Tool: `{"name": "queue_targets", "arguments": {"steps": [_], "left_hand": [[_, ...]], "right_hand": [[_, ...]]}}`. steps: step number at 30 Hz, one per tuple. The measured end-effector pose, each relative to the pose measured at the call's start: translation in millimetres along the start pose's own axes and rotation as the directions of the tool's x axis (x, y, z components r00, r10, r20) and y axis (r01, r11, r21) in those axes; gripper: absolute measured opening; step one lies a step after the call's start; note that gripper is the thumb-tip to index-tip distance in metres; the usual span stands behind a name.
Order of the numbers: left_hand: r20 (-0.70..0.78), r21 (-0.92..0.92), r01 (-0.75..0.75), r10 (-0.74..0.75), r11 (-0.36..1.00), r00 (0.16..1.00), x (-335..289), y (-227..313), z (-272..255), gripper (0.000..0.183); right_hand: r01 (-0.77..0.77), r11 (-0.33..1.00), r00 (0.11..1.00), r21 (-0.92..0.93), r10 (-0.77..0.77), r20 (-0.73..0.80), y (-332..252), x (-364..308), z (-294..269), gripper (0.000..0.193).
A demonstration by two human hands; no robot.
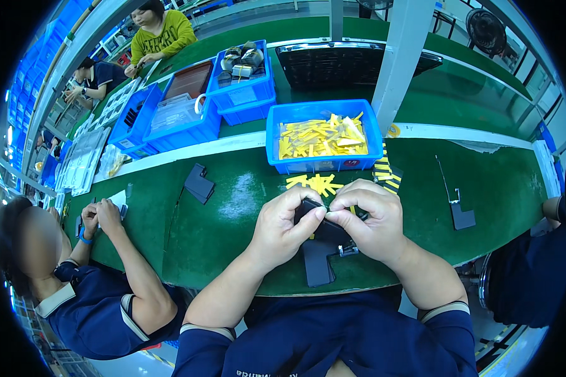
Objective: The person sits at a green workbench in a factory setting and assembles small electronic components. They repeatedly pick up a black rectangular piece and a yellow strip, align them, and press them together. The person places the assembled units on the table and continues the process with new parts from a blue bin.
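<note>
In front of my chest, my left hand [280,229] and my right hand [376,221] meet, thumbs and fingertips pinched together at the edge of a black flat part [305,207]. Much of that part is hidden behind my fingers. Below my hands, near the table's front edge, lies a small stack of dark L-shaped plates [319,265] with a little metal piece at its right side. Just beyond my hands, loose yellow strips [317,183] are scattered on the green table [245,251].
A blue bin [324,165] of yellow strips stands ahead, beside a grey post [404,63]. Other dark L-shaped parts lie left [199,184] and right [463,217]. More blue bins [242,94] stand back left. A co-worker's hands [100,217] work at the left.
</note>
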State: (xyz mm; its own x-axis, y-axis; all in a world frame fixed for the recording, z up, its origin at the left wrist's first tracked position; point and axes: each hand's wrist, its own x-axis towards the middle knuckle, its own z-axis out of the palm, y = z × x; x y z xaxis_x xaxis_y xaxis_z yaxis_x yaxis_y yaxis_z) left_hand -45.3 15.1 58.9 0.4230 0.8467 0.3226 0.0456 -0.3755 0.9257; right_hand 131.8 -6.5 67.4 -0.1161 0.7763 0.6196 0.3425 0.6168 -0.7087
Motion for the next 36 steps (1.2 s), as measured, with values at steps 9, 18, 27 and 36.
{"name": "queue_targets", "arguments": {"steps": [9,18,27,36], "left_hand": [[0.211,-0.098,0.132,-0.109,0.986,0.971,-5,3,-8,0.009],[0.178,-0.09,0.153,-0.136,0.984,0.975,-4,2,-8,0.014],[0.021,0.464,-0.212,0.229,0.86,0.973,-1,0,5,0.052],[0.013,0.533,-0.174,0.197,0.828,0.98,1,1,4,0.025]], "right_hand": [[0.155,0.982,0.983,0.104,-0.163,0.079,6,5,-5,0.013],[-0.037,0.983,0.994,0.179,0.018,0.105,11,3,-3,0.014],[-0.083,0.993,0.994,0.081,0.078,0.071,6,7,0,0.013],[-0.167,0.985,0.986,0.036,0.167,0.014,6,5,1,0.007]]}}
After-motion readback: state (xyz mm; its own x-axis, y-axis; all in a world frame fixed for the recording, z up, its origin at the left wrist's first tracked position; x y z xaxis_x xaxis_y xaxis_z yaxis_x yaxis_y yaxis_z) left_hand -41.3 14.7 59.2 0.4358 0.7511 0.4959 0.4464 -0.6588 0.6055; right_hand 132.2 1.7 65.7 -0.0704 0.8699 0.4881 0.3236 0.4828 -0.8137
